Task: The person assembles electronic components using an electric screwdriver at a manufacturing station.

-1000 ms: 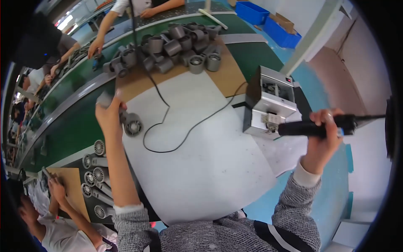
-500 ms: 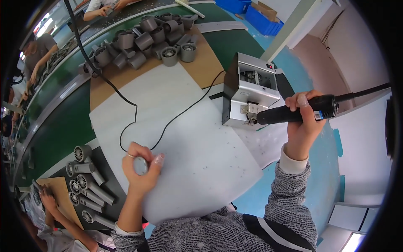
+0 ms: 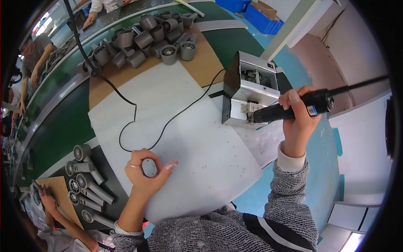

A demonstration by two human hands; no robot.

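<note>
My left hand (image 3: 142,178) is closed around a grey part with a round, flat end (image 3: 149,167). That end faces up between thumb and fingers; the rest of the part is hidden by the hand. In my right hand (image 3: 301,119) is a black electric screwdriver (image 3: 275,113), gripped along its body with its cable trailing off to the right. The screwdriver's front end points left, right by the small metal outlet of a silver screw feeder (image 3: 236,105). Whether its tip touches the outlet cannot be made out.
White sheeting (image 3: 197,138) with scattered tiny dark bits covers the work surface, and a thin black cable (image 3: 176,116) crosses it. Grey handled housings (image 3: 142,40) are heaped at the back on cardboard. Several grilled grey parts (image 3: 90,185) lie at left, near a co-worker's hand (image 3: 48,199).
My left hand has shifted slightly right with the grey part, its thumb now reaching further out. The screwdriver has moved slightly left and closer to the feeder's outlet.
</note>
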